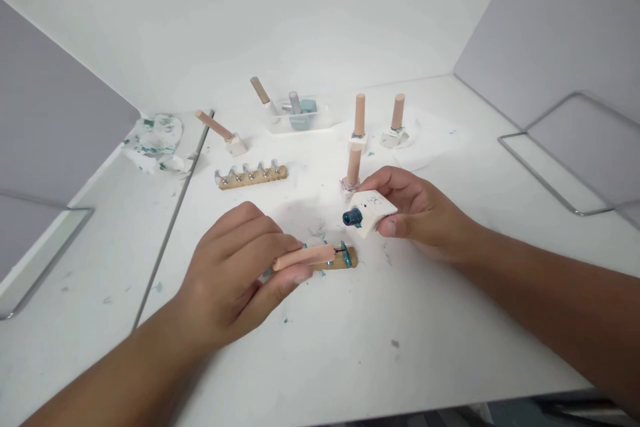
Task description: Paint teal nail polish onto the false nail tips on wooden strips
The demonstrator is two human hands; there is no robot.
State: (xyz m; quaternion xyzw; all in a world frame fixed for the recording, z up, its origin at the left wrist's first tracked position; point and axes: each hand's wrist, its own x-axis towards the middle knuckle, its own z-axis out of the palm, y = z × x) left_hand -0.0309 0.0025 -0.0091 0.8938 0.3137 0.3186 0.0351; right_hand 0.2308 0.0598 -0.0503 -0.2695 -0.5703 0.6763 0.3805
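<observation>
Pinched in my left hand (240,267) is a nail polish brush (305,257) with a peach-coloured cap handle. Its dark tip meets a teal-coated nail tip (346,253) at the right end of a wooden strip (333,260). More teal nail tips on that strip are partly hidden behind the handle and fingers. My right hand (415,213) is closed round a white nail polish bottle (375,207), tilted so that its uncapped neck, smeared dark teal, points left. The bottle is above the table, just right of the strip.
Another wooden strip (253,177) carries several clear nail tips. Capped bottles stand beyond my right hand, one close by (354,167); another leans at left (235,143). A clear tray (300,123) holds bottles. Stained tissue (155,140) lies left. Metal frames (580,213) stand at the sides.
</observation>
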